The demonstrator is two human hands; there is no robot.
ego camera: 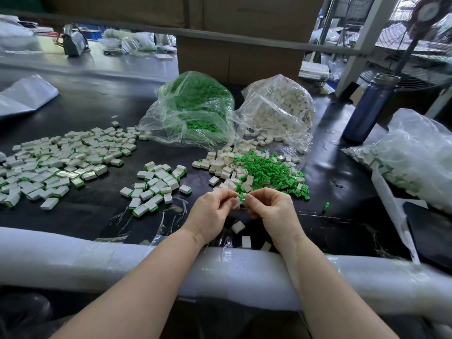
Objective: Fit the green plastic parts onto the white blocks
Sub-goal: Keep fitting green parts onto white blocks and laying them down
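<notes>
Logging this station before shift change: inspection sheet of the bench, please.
Surface: black bench top, white foam-padded front edge.
Job's things: loose green plastic parts mixed with white blocks; fitted blocks piled left; clear bags of green parts and white blocks.
Clutter: dark blue bottle, tape scraps.
Hands: left hand and right hand pinch one white block with green part.
Cables: nothing seen.
Surroundings: cardboard box, fan.

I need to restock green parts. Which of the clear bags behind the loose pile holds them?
The left bag, filled with green; the right bag beside it holds only white blocks.
</notes>
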